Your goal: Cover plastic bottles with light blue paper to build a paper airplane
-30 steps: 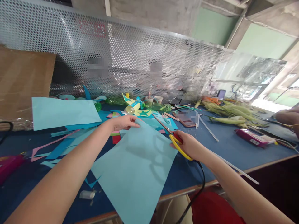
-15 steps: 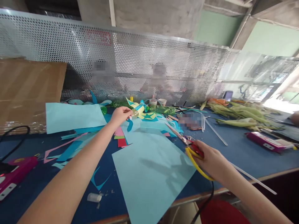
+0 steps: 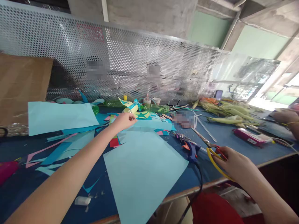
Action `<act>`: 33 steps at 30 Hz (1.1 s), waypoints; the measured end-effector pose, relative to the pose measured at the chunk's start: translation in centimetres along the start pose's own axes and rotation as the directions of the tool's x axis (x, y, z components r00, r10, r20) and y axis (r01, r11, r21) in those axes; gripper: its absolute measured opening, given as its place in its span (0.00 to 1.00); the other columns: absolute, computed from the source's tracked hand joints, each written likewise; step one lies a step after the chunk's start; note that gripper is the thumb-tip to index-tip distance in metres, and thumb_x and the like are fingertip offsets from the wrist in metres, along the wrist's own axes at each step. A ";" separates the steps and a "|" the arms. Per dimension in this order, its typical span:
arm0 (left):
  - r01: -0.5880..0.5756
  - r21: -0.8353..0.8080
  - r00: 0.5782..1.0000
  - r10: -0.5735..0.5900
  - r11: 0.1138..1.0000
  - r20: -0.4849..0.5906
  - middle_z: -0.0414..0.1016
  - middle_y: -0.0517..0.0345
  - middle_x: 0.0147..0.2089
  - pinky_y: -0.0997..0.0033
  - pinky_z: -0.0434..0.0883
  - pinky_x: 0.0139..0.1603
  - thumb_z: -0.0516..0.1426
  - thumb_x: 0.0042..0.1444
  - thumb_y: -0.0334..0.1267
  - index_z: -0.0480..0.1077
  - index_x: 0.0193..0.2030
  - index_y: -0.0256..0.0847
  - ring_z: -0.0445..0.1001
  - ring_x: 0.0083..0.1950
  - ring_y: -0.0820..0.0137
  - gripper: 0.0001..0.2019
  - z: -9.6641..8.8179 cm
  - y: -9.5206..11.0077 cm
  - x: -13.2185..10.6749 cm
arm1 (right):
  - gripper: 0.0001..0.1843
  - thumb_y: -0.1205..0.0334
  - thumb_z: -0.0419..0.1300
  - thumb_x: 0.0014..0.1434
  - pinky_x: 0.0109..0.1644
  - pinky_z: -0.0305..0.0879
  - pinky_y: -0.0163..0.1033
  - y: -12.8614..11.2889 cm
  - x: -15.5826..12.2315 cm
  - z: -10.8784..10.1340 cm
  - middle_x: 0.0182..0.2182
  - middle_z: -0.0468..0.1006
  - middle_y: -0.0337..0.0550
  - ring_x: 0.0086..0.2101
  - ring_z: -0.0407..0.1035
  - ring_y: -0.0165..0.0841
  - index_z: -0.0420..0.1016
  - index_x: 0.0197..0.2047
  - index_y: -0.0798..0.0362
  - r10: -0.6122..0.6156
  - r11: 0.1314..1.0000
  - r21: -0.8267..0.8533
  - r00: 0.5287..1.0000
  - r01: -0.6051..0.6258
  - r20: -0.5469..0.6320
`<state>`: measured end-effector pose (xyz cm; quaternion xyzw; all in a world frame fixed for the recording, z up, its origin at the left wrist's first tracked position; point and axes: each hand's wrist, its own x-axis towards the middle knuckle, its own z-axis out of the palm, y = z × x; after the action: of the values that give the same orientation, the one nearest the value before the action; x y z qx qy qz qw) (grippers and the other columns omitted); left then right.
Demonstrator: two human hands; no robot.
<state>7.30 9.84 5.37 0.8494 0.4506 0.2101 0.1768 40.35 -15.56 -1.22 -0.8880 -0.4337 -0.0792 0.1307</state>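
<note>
My left hand (image 3: pixel 125 121) reaches over the middle of the table with fingertips pinched together; what is between them is hidden. Just behind those fingers lies a bottle (image 3: pixel 132 108) wrapped in yellow and blue paper, beside a yellow paper piece with a green star (image 3: pixel 142 115). On the right, my right hand (image 3: pixel 233 161) is closed round scissors with red and yellow handles (image 3: pixel 211 159), blades pointing away to the left. A large light-blue paper sheet (image 3: pixel 146 168) lies between my arms, overhanging the front edge. A dark blue glue gun (image 3: pixel 192 151) rests left of the scissors.
Paper scraps (image 3: pixel 70 144) and another light-blue sheet (image 3: pixel 60 116) lie left. Corn husks (image 3: pixel 230 112) and a magenta box-shaped thing (image 3: pixel 249 137) are at right, near another person's hand (image 3: pixel 286 117). A perforated metal screen (image 3: pixel 140 49) stands behind the table.
My right hand has moved right with the scissors, uncovering the glue gun. The blue cut piece seen below my left fingers no longer shows there. The view has shifted to the right.
</note>
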 end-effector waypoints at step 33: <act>-0.433 0.073 0.878 0.402 0.899 0.259 0.68 0.41 0.62 0.43 0.67 0.58 0.53 0.58 0.59 0.71 0.58 0.44 0.65 0.62 0.46 0.28 5.5 4.4 -16.3 | 0.25 0.58 0.55 0.63 0.59 0.60 0.39 -14.6 11.0 -1.7 0.60 0.70 0.51 0.56 0.67 0.41 0.67 0.62 0.55 -0.589 0.795 -0.010 0.776 0.606 0.224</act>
<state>4.97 -6.82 -0.35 0.9551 0.2449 0.1107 0.1247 35.49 0.77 5.54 -0.7121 -0.7008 -0.0402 0.0159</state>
